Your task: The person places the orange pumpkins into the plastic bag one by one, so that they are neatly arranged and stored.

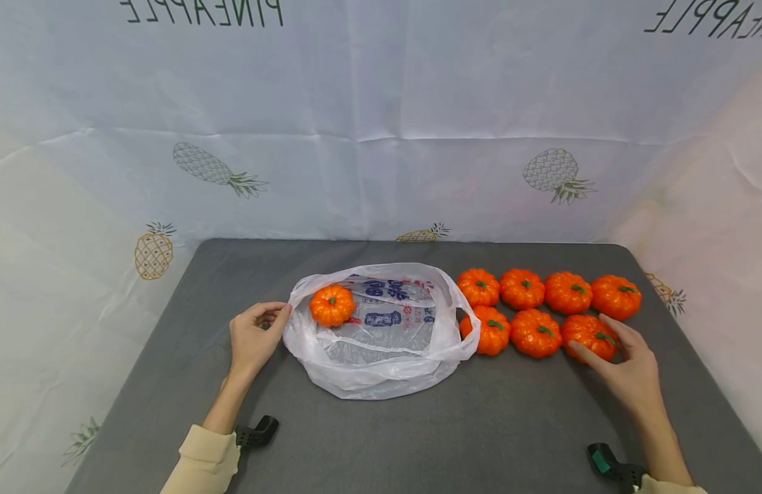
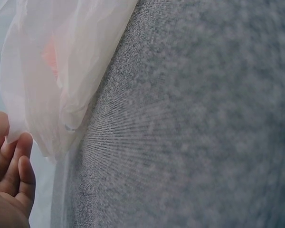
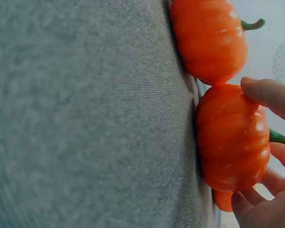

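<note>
A white plastic bag (image 1: 381, 374) lies with its mouth spread wide. One small orange pumpkin (image 1: 332, 305) sits inside it, towards the left. My left hand (image 1: 257, 336) pinches the bag's left rim between thumb and fingers; in the left wrist view the thin plastic (image 2: 47, 95) hangs from the fingertips. On the right, my right hand (image 1: 634, 367) grips the front-row pumpkin at the right end (image 1: 587, 335), thumb on one side and fingers on the other. The right wrist view shows that pumpkin (image 3: 232, 137) low against the table, its green stem towards the palm.
Several more orange pumpkins (image 1: 535, 333) stand close together in two rows right of the bag; the nearest one is partly behind a bag handle (image 1: 470, 336). The grey table (image 1: 418, 446) meets a white pineapple-print cloth (image 1: 381, 185) at its back edge.
</note>
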Tool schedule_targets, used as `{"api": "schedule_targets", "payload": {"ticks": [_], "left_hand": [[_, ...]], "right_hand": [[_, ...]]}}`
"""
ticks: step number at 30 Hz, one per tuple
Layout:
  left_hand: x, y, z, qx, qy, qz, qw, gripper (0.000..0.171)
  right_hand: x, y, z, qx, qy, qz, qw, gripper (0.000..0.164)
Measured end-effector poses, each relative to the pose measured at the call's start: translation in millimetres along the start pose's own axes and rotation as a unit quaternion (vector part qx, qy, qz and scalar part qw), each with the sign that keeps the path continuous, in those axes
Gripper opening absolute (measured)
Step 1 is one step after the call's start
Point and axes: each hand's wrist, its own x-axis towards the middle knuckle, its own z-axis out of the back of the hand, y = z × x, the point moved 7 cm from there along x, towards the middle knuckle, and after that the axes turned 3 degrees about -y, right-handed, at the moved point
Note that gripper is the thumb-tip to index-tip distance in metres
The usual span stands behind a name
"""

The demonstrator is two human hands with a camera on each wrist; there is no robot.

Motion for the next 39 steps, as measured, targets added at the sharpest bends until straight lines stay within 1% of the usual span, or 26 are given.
{"api": "schedule_targets", "payload": {"ticks": [5,9,13,18,21,23,26,28,31,35,39], "left_hand": [[-0.3,21.7,-1.2,0.010,-0.003,0.000,0.9999,0.004],[0.1,32.0,-0.7,-0.001,0.006,0.008,1.0000,0.004],[-0.3,33.4,-0.7,-0.014,0.012,0.007,0.9998,0.004],[-0.3,33.0,-0.7,-0.012,0.015,0.009,0.9998,0.006],[0.1,33.3,-0.5,-0.012,0.016,0.014,0.9997,0.007],[0.3,33.3,-0.6,-0.012,0.017,0.012,0.9997,0.007],[0.4,32.9,-0.5,-0.014,0.019,0.009,0.9997,0.008],[0.6,31.8,-0.4,-0.015,0.019,0.005,0.9997,0.007],[0.5,30.7,-0.5,-0.012,0.017,0.004,0.9998,0.005],[0.5,30.8,-0.3,-0.005,0.005,0.001,1.0000,0.004],[0.2,31.6,-0.2,-0.011,-0.003,0.000,0.9999,0.004]], "right_hand": [[-0.4,-2.1,-1.3,-0.022,0.016,-0.013,1.000,0.076],[-0.1,-2.4,-1.1,-0.040,0.015,-0.010,0.999,0.077],[-1.0,-4.1,-1.6,-0.050,0.025,-0.010,0.998,0.082],[-2.3,-8.3,-3.7,-0.041,0.051,-0.020,0.998,0.088],[-2.1,-9.6,-3.4,-0.047,0.052,-0.022,0.997,0.089],[-2.4,-10.1,-2.8,-0.058,0.041,-0.031,0.997,0.088],[-3.3,-8.8,-0.1,-0.059,0.006,-0.050,0.997,0.085],[-4.6,-7.1,2.9,-0.052,-0.025,-0.067,0.996,0.082],[-6.2,-1.3,7.4,-0.028,-0.069,-0.078,0.994,0.080],[-7.5,10.0,11.3,0.009,-0.107,-0.062,0.992,0.078],[-9.5,23.8,11.7,0.035,-0.118,-0.036,0.992,0.076]]}}
